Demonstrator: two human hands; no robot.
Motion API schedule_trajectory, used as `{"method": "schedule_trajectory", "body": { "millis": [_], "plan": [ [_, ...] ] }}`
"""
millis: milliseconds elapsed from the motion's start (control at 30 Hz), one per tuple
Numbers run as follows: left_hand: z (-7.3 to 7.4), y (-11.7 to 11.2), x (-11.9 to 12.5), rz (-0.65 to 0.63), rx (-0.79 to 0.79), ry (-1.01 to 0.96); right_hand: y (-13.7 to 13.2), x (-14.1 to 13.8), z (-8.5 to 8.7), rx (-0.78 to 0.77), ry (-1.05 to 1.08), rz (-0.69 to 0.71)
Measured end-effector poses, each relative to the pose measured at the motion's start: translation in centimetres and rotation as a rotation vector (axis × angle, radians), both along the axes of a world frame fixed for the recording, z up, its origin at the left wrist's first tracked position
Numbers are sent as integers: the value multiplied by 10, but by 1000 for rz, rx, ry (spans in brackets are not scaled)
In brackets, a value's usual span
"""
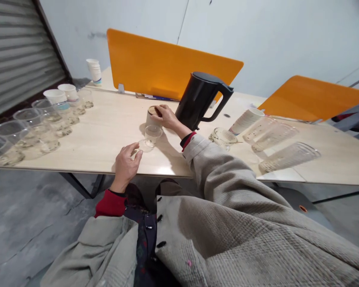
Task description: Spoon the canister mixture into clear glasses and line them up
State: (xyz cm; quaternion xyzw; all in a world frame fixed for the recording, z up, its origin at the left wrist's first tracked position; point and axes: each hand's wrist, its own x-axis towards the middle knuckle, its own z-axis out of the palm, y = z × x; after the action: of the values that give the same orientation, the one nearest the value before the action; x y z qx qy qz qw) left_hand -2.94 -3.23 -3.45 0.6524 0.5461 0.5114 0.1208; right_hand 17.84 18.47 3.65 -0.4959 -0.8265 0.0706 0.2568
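- Around 10 o'clock, way off the table, there's a ribbed metal roller shutter [20,52].
- Running along the left side of the pale wood-look tabletop [107,131], from 9 to 11 o'clock, is a row of upright clear plastic cups [26,127], thin-walled with murky residue in the bottoms. Two white paper cups [55,95] sit among them, and a tall nested stack of paper cups [93,71] stands beyond.
- The left hand [125,165] is relaxed and half-curled at about 12 o'clock, holding nothing, fingertips just beside a flat round clear shape [145,145] (too see-through to say exactly what it is).
- A smooth clear cup [153,135] stands just in front of the paper cup.
- The right hand [167,117] is narrowed over the brown-topped paper cup [152,118], fingers wrapped across its top.
- A matte black kettle [197,101] stands just right of that hand, with glossy orange divider panels [167,59] behind it.
- Toward 2 o'clock, a paper cup [247,120] and ridged clear cups [288,157] lie on their sides.
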Motion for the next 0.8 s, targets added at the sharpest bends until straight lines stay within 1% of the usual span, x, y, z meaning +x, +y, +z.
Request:
{"method": "schedule_trajectory", "body": {
  "millis": [100,167,233,300,367,433,500,567,633,700,800],
  "plan": [
    [0,1,-1,0,5,-9,-6,9,4,30,56,-55],
    [0,1,-1,-4,2,-12,-13,27,11,140,135,-129],
    [1,1,-1,-6,0,-12,-21,54,21,309,232,-242],
    [2,1,-1,-4,5,-9,-27,87,34,474,321,-397],
    [1,2,-1,1,8,-4,-31,120,46,552,388,-555],
    [1,3,-1,6,3,11,-30,146,54,541,455,-707],
    [0,4,-1,14,-5,29,-27,161,56,448,567,-806],
    [0,6,-1,17,-11,43,-24,167,53,310,721,-814],
    [0,6,-1,19,-14,51,-23,166,47,209,849,-766],
    [0,7,-1,19,-16,53,-25,161,43,203,907,-681],
    [-1,8,-1,20,-14,46,-33,147,40,280,905,-456]
  ]
}}
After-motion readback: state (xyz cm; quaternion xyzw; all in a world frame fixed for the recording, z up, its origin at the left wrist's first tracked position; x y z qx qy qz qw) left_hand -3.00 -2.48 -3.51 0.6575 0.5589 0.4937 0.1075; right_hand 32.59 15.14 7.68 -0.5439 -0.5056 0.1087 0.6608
